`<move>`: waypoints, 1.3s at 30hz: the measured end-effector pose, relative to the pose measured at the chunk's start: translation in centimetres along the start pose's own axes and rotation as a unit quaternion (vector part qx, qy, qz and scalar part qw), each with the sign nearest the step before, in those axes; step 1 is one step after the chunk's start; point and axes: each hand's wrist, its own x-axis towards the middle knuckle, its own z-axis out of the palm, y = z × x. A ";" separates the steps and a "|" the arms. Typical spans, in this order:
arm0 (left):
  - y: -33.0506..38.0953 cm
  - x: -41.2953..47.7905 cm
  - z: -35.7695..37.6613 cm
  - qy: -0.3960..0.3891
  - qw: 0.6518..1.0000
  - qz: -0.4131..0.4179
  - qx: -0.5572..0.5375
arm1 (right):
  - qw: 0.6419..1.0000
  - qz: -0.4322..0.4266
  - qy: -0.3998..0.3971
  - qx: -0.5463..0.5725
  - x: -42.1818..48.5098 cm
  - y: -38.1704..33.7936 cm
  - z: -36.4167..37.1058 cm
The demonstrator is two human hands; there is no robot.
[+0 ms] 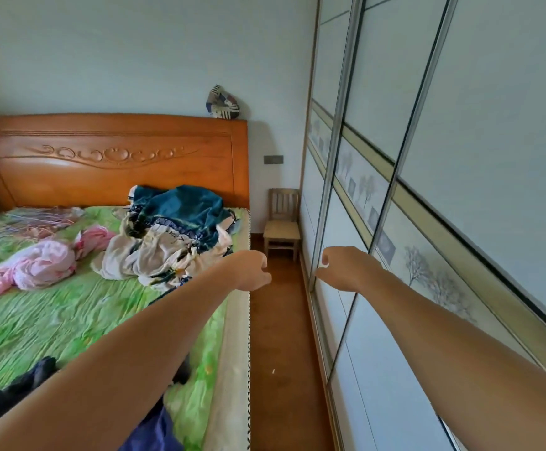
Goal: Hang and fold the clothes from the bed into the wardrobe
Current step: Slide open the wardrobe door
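Both arms stretched over aisle between bed (53, 320) and wardrobe (460, 125). Left hand (252, 270): fingers curled in, empty. Right hand (335, 271): fingers curled beside door stile (321, 222), contact unclear; probably reaching to slide door. Clothes heap (167, 236) far on bed; doors closed

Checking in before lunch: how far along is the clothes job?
Nothing looks done: the wardrobe doors are shut. In hand: nothing; left hand and right hand are curled, empty, the right near a door edge. Still to do: pink clothes, the teal-and-white pile and dark clothes lie on the bed.
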 end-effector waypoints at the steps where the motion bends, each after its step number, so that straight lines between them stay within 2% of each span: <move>1: -0.3 2.0 -0.9 -0.008 1.000 0.008 0.008 | 1.000 0.005 0.001 0.006 1.7 0.1 -0.5; 5: 0.2 9.3 -3.5 -0.017 0.998 0.049 0.020 | 0.999 0.042 -0.001 0.031 6.7 1.7 -2.0; 10: 4.6 15.1 -5.0 -0.055 0.988 0.131 0.068 | 0.995 0.085 -0.020 0.058 8.5 4.5 -3.1; 17: 8.5 18.6 -5.1 -0.057 0.974 0.199 0.093 | 0.987 0.148 -0.026 0.059 7.4 7.7 -3.7; 24: 11.8 20.9 -5.2 -0.063 0.955 0.273 0.098 | 0.968 0.216 -0.022 0.124 5.0 9.2 -3.4; 28: 14.7 23.1 -4.8 -0.070 0.929 0.342 0.122 | 0.959 0.253 -0.029 0.126 4.5 9.5 -3.4; 33: 17.8 26.0 -5.0 -0.086 0.879 0.443 0.153 | 0.934 0.328 -0.024 0.141 5.2 9.9 -3.2; 39: 20.4 25.4 -5.6 -0.109 0.831 0.513 0.185 | 0.900 0.413 -0.029 0.135 3.6 8.2 -3.1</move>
